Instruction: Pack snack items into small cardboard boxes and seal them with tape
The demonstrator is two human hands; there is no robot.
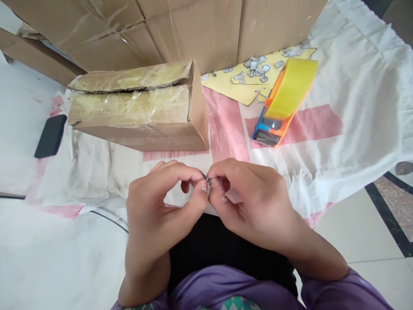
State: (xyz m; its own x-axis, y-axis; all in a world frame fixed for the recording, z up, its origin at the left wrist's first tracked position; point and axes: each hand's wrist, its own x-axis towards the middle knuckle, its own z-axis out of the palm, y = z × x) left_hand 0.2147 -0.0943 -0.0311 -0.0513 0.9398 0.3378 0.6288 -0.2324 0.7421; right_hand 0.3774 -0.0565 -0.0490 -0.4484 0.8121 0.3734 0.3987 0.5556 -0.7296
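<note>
My left hand [167, 198] and my right hand [251, 193] meet in front of me, each in a thumb-and-finger pinch. Between the fingertips is a tiny dark piece [207, 178], too small to name, which both pinches touch. Just beyond my left hand stands a taped cardboard box [138, 129], its top seam slightly parted under clear tape. Past my right hand, an orange and blue tape dispenser [274, 125] with a wide yellow roll [295, 86] rests on the cloth.
Large taped cartons [193, 34] line the back. Yellow card sheets [232, 90] with several small grey cut-out pieces [254, 66] lie before them. A black phone [50, 135] is at the left. White cloth [355, 107] with pink strips covers the work surface.
</note>
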